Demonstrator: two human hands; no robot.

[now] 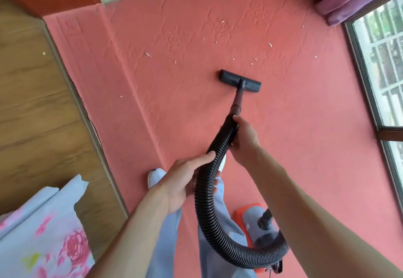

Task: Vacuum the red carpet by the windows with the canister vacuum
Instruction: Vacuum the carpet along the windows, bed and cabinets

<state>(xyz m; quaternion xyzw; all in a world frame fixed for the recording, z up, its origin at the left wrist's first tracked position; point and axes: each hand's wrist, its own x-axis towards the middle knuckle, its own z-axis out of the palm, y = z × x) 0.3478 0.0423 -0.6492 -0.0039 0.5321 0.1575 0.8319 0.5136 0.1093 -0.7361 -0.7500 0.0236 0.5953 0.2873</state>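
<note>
Head view | right hand (244, 138) fingers wrapped round hose (209, 181) | left hand (185, 179) fingers loosely curled on hose

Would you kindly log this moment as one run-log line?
right hand: grips black ribbed hose | left hand: supports hose | black floor nozzle: on red carpet | pale scraps: ahead

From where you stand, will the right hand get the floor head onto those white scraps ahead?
Probably yes. The right hand grips the hose, and only bare carpet separates the floor head from the nearest scraps.
</note>
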